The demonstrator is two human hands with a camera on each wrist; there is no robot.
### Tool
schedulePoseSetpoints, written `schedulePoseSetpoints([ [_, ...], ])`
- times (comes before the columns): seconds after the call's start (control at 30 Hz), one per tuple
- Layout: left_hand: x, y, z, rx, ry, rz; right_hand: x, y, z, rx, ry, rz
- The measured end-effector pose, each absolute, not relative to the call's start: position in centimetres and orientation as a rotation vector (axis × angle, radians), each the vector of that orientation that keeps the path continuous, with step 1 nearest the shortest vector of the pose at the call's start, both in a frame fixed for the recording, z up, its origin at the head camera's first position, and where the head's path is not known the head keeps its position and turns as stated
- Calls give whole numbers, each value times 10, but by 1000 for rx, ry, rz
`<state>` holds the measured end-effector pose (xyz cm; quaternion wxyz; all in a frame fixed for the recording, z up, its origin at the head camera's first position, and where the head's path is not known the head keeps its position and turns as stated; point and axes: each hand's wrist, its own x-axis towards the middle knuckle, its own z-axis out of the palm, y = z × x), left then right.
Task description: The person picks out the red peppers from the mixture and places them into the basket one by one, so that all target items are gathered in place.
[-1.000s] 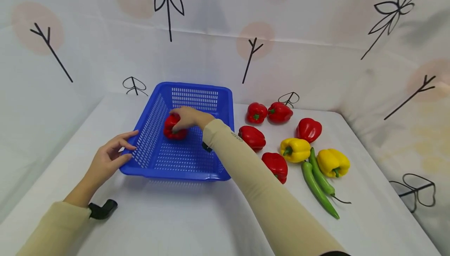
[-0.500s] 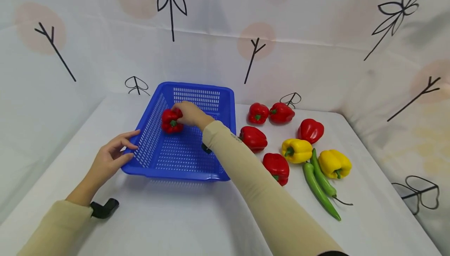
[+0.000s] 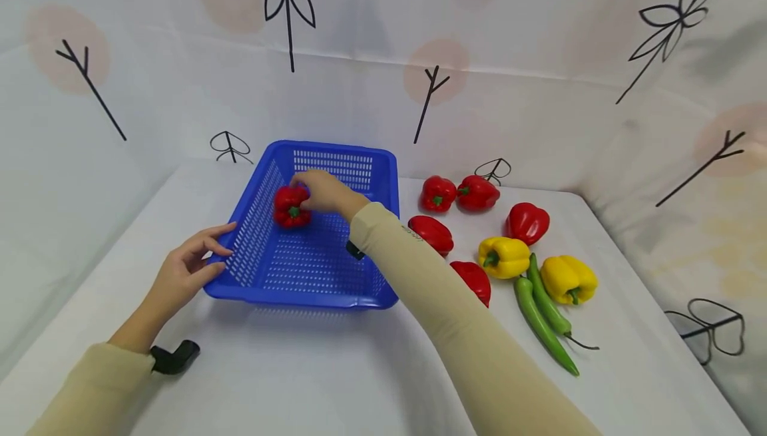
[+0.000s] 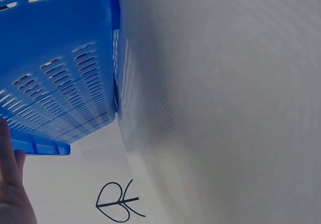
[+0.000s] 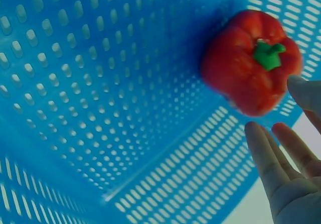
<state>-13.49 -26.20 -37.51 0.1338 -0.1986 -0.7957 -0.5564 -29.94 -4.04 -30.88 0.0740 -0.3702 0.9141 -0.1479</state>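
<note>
A blue perforated plastic basket stands on the white table. My left hand holds its left rim near the front corner, some fingertips over the edge; in the left wrist view fingers show beside the outer wall. Inside the basket, a red bell pepper lies against the left wall, green stem up. My right hand is just right of it. The right wrist view has that hand's thumb and fingers spread, with a gap between the fingertips and the pepper.
Right of the basket lie several red bell peppers, two yellow bell peppers and two long green chili peppers. My right forearm partly covers the nearest red ones. A patterned white cloth rises behind the table.
My right hand has moved the red pepper slightly back and left, turning its stem to face the front. Its fingers have then come away from it. The left hand stays on the rim.
</note>
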Motion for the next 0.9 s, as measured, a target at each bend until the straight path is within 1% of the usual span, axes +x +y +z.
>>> schedulePoseSetpoints([
  [0.13,-135,-261,-375,-593,-2309,-1600,-292,-37,-299,-1117,2719,-498],
  [0.4,-133,-260,-373,-615,-2293,-1618,-270,-32,-279,-1212,2661,-585],
  [0.9,-133,-261,-375,-637,-2298,-1580,-229,-12,-258,-1344,2620,-690],
])
